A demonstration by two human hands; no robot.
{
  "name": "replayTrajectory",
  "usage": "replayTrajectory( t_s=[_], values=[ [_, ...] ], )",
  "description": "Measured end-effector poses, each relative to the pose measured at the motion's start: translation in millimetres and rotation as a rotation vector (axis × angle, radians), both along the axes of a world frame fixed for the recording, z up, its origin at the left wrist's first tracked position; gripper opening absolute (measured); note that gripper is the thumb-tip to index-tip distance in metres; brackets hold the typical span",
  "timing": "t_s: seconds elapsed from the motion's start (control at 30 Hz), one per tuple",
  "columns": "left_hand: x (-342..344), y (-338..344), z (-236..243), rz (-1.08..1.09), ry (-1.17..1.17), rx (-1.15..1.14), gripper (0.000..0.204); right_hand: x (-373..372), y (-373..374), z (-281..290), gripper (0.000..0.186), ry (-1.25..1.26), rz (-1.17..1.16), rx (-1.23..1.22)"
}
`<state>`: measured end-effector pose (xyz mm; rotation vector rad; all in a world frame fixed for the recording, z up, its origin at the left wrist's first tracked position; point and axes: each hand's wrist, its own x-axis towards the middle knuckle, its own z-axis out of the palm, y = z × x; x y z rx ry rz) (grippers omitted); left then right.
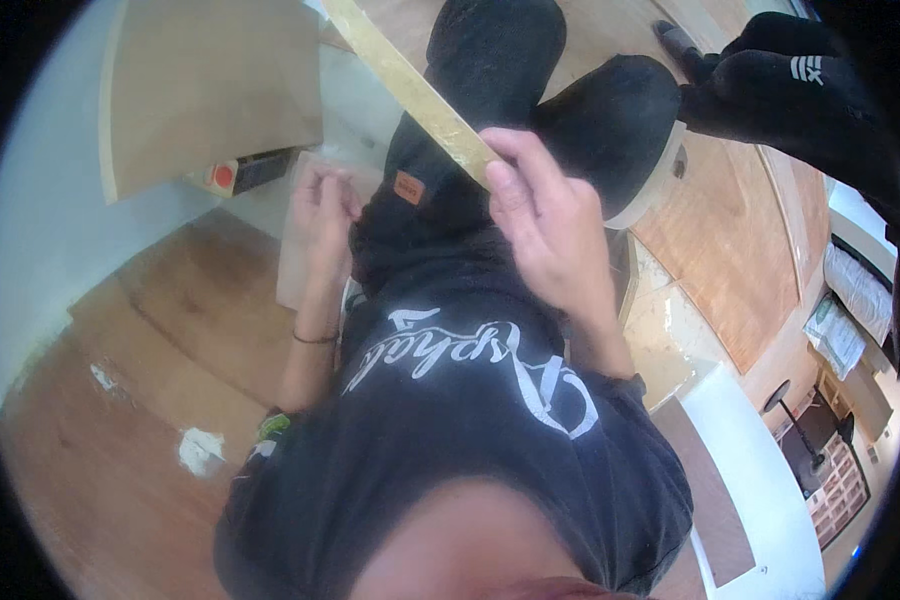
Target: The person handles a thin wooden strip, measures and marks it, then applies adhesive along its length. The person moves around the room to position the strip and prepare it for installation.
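Observation:
My right hand (548, 225) grips the end of a long, flat, pale-yellow strip (410, 85), which rises diagonally over my dark-trousered legs toward the top left. My left hand (322, 205) is lower and to the left, beside my thigh, with its fingers curled closed. A thin pale, translucent-looking sheet (290, 260) is just behind that hand; whether the fingers grip it or something else I cannot make out.
A beige board (210, 90) stands upper left, above a small red-marked box (225, 175). Plywood panels (715, 255) lie on the right. Another person's dark-clad legs (780, 95) are at upper right. White bags (850, 290) and a black stand (800, 430) sit farther right.

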<state>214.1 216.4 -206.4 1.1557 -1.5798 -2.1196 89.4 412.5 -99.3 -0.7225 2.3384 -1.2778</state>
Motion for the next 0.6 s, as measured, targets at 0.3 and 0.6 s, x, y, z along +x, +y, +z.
replayTrajectory(
  t_s=[0.3,0.6],
  values=[
    [-27,39,67,-0.298,0.180,-0.302,0.008,-27,14,7,0.023,-0.183,0.125,-0.077],
    [-57,60,75,-0.202,0.246,0.383,0.019,-21,5,-9,0.018,-0.065,0.122,-0.062]
  ],
)
